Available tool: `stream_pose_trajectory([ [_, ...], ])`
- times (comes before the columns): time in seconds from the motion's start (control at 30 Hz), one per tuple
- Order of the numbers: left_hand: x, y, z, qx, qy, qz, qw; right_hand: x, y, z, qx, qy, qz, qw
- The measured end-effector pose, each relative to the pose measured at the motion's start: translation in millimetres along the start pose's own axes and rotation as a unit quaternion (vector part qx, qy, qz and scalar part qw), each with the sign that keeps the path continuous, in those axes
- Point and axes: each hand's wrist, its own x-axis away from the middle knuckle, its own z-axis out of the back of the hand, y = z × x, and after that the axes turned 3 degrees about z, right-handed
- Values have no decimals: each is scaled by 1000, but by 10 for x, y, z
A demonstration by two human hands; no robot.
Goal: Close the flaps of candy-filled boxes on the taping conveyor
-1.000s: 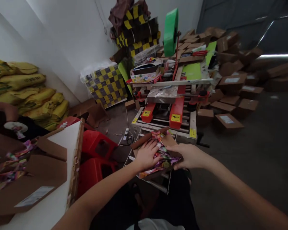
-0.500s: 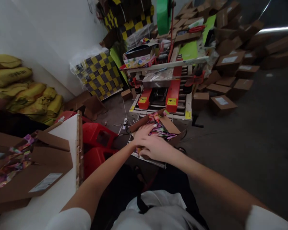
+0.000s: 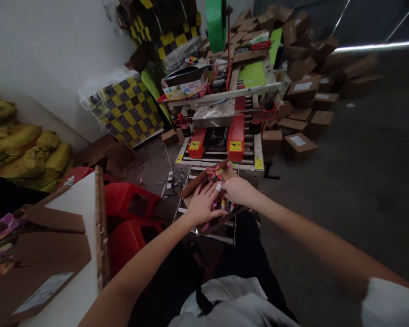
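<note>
An open cardboard box (image 3: 195,182) sits on the near rollers, holding small shiny packets (image 3: 222,203) in pink, purple and other colours. My left hand (image 3: 202,206) lies over the packets with its fingers spread. A white wrapping (image 3: 218,186) covers one of its fingertips. At the box's right side is my right hand (image 3: 239,190), its fingers curled inward near the flap and the packets. Whatever those fingers grip is hidden.
Beyond the box stands a roller sealing machine (image 3: 236,136) with a green tape roll (image 3: 216,25). On the left are red stools (image 3: 129,202) and a white table (image 3: 88,200) bearing another open box (image 3: 51,254). Many closed cartons (image 3: 298,141) lie at right.
My hands, earlier overlapping on the packets, are now apart. The right has moved to the box's right flap, and the left has spread its fingers. The view has shifted slightly right.
</note>
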Motion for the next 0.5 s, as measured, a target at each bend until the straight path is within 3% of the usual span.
stream_pose_trajectory([
  [0.07, -8, 38, 2, -18, -14, 13, 1000, 123, 53, -33, -46, 26, 15, 998],
  [0.2, -32, 143, -43, -44, -11, 39, 998, 404, 123, -244, -93, 269, -18, 958],
  [0.27, -63, 210, -97, -50, 1, 63, 997, 405, 96, -362, -65, 331, -50, 940],
  [0.4, -156, 229, -214, -7, 17, 120, 993, 64, 29, -423, -16, 281, -95, 955],
  [0.5, -209, 67, -213, 141, 18, 159, 977, -241, 68, -382, 6, 239, -134, 962],
])
